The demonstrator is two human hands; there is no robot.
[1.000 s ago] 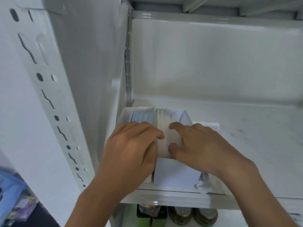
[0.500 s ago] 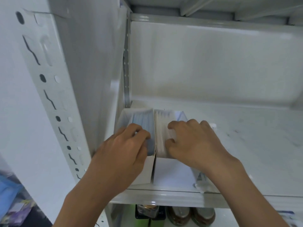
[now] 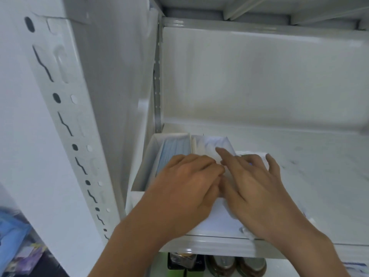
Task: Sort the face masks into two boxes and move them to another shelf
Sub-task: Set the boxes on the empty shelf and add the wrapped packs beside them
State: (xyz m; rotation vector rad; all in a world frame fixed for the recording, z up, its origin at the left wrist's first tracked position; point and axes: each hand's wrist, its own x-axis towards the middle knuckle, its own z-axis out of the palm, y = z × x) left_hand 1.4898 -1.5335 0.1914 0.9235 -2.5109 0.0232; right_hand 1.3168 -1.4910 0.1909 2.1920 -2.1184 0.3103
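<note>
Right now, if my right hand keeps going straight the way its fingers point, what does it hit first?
Probably the white masks in the right box, just ahead of your right hand. Beyond that is the shelf's back wall; depth is hard to judge.

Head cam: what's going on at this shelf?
A person has both hands over two open white boxes standing side by side on the shelf. The left box holds blue masks, the right box white masks. The left hand rests curled over both boxes; the right hand has its fingers spread over the white ones.
</note>
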